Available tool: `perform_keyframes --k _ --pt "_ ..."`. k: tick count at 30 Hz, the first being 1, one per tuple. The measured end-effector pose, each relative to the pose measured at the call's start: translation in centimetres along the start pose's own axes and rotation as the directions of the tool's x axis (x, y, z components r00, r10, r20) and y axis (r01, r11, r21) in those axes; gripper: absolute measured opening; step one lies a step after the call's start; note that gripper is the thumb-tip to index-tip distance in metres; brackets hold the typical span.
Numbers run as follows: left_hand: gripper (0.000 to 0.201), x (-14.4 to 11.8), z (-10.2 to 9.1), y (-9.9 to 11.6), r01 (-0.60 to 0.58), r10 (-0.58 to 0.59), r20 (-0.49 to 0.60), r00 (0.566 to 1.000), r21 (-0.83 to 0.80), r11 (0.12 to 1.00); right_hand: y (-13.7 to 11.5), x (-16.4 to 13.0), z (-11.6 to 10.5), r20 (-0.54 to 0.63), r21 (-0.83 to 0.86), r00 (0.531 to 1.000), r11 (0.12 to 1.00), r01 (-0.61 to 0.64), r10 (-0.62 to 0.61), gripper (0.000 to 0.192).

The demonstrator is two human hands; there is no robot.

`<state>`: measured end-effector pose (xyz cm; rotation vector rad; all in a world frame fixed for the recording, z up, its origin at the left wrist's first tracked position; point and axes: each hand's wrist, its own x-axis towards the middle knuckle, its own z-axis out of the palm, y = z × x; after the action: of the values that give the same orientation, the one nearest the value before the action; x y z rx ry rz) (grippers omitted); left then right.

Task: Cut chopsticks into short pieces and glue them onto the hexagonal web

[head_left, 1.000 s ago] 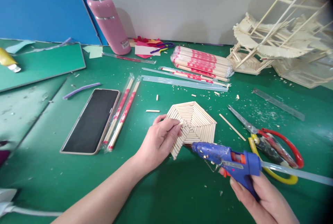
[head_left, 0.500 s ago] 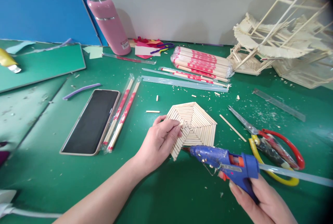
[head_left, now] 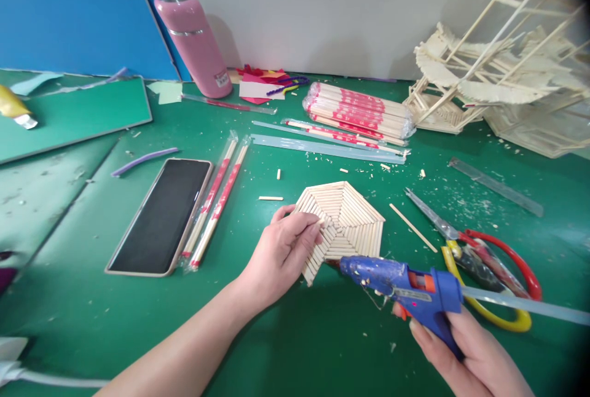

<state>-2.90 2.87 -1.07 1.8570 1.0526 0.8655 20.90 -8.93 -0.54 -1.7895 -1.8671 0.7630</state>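
- Green-covered counter: strewn with wood chips and offcuts.
- Pale stick-built lattice model: stands at far right, looks largely assembled.
- Black phone in a pink case: lies flat, left of centre.
- Flat hexagonal panel of glued wooden sticks: lies at counter centre; face looks fully filled, near edge under work.
- Blue hot-glue gun: nozzle at the panel's near edge, clear glue stick trailing right.
- Right hand: fingers wrapped round the gun's grip.
- Left hand: fingertips pinching the panel's left side, holding it down.
- Red-and-yellow-handled scissors: lie beside the gun.
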Motion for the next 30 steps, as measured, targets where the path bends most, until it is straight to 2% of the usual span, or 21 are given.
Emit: perform_keyframes --k 15,22,30 --pt "0.019 0.01 0.04 -0.04 0.005 -0.005 0.002 1.0 0.026 1.0 -0.09 -0.04 -0.06 0.016 -0.04 0.998 0.998 0.057 -0.056 0.029" --pt "0.018 0.02 0.04 -0.06 0.001 -0.001 0.0 1.0 0.026 1.0 -0.3 0.29 -0.03 0.009 -0.032 1.0 0.999 0.021 -0.021 0.026" --pt "0.018 0.03 0.0 -0.12 0.005 -0.005 0.009 1.0 0.018 1.0 -0.52 0.37 -0.45 -0.049 -0.004 0.998 1.0 -0.028 0.028 0.028"
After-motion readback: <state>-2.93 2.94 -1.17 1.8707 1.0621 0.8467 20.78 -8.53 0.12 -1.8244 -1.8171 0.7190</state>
